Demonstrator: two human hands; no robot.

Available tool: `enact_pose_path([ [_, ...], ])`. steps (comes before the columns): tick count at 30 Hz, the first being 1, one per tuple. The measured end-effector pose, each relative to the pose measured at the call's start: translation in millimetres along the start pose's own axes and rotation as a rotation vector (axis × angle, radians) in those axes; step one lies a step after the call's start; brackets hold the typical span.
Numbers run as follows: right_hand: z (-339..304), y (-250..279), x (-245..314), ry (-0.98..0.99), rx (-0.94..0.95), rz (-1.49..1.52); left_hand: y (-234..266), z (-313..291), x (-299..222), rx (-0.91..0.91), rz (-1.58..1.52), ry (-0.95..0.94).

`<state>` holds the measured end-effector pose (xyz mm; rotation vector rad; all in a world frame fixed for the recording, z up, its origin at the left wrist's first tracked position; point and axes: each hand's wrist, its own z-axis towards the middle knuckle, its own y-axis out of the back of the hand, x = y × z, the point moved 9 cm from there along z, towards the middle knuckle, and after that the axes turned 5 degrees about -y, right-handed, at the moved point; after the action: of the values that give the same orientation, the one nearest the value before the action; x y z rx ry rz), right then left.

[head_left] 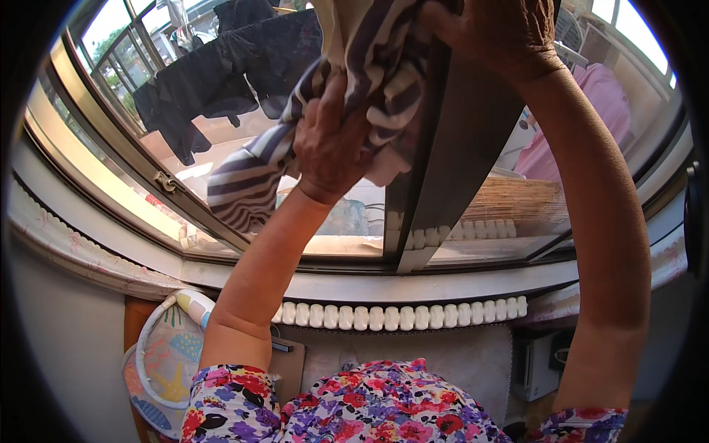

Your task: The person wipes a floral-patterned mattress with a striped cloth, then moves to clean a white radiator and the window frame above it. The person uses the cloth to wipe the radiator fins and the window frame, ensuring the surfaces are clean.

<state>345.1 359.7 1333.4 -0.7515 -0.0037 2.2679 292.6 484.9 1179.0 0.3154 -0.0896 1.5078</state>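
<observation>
A grey-and-white striped cloth (255, 166) hangs bunched in front of the window glass (347, 240). My left hand (332, 140) is closed on its gathered folds, with a long tail of it drooping to the lower left. Higher up on the right, my right hand (498, 37) is at the dark window frame (473, 133), its thumb reaching toward the cloth's upper part. The picture's top edge cuts off its other fingers, so what they grip does not show.
White radiator-like sections (384, 318) run below the white sill (369, 280). A window latch (168, 181) sits on the left frame. Dark clothes (214, 74) and a pink cloth (583, 111) hang beyond the glass. A round patterned item (166, 347) stands at lower left.
</observation>
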Motion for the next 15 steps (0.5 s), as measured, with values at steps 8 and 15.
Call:
enact_pose_path([
  [8, 15.4, 2.1, 18.2, -0.07, 0.172, 0.021, 4.3, -176.0, -14.7, 0.509, -0.209, 0.327],
  [15, 13.9, 1.5, 15.9, 0.019, -0.055, -0.018, 102.8, 135.3, 94.4, -0.057, -0.098, -0.003],
])
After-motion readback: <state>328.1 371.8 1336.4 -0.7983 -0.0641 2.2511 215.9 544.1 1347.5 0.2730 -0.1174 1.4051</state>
